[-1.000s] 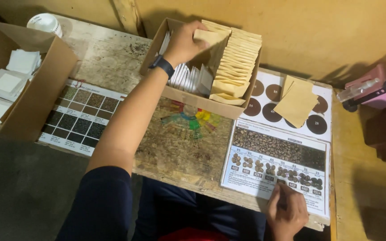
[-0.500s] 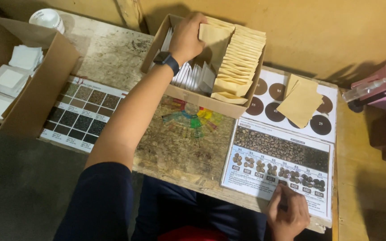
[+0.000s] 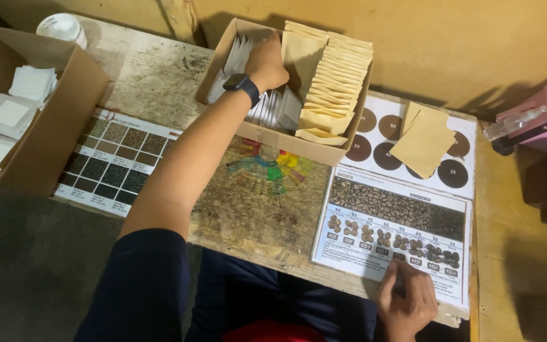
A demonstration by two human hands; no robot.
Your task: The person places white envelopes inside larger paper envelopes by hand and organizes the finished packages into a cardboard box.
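While the left hand (image 3: 266, 63) grips white sachets (image 3: 267, 104) in the cardboard box (image 3: 286, 136), right hand (image 3: 406, 304) lies flat, ungripping, on the bean chart (image 3: 390, 228) nr the table edge.

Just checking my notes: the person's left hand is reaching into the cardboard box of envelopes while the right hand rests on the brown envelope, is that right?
Not quite. In the head view the right hand rests on the bean chart, not the brown envelope. The left hand is indeed in the cardboard box.

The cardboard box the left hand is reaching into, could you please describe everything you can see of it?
The cardboard box is plain brown, open-topped, and stands upright on the worn wooden table. A fanned row of tan paper envelopes fills its right side, white sachets its left. The left hand dips among the sachets.
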